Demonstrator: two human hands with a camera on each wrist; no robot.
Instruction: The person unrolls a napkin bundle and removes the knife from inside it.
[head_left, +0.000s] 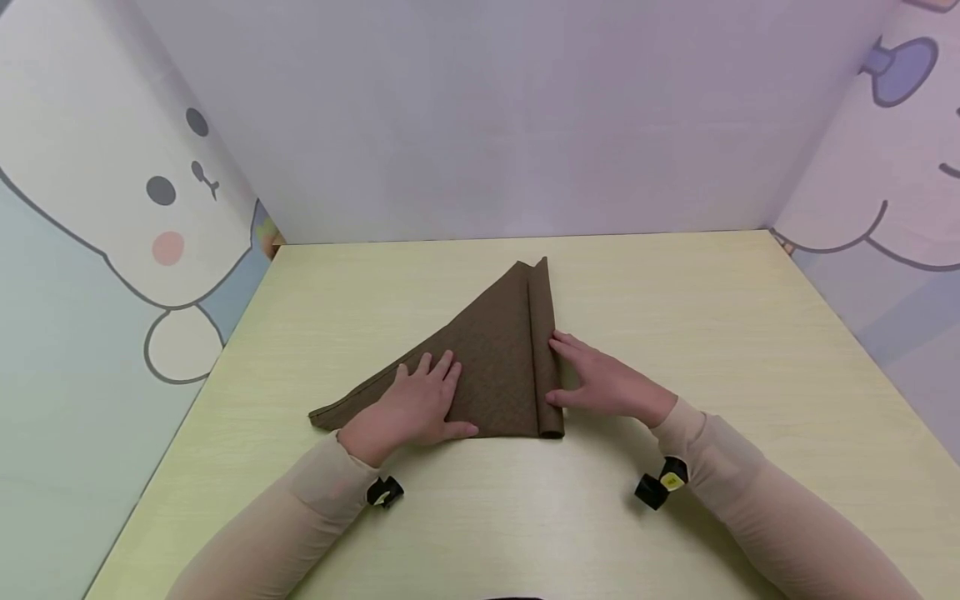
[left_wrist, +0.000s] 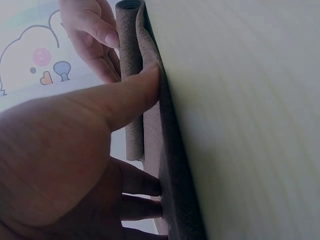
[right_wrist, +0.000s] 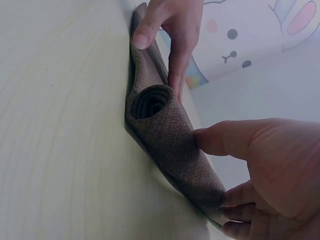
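Observation:
A brown cloth (head_left: 491,383), folded into a triangle, lies on the table with its right side wound into a narrow roll (head_left: 545,358). My left hand (head_left: 412,406) rests on the flat part with its fingers spread and the thumb by the front edge. At the right, my right hand (head_left: 611,379) touches the roll's outer side with thumb and fingertips, the fingers fairly straight. In the right wrist view, the near end of the roll (right_wrist: 172,132) shows several spiral layers. The cloth's thin point reaches out to the left past my left wrist.
The pale wooden table (head_left: 697,317) meets a plain light wall (head_left: 487,125) at the back. Side panels with cartoon animals (head_left: 112,208) stand left and right. Small black cameras (head_left: 652,492) sit at both sleeve cuffs.

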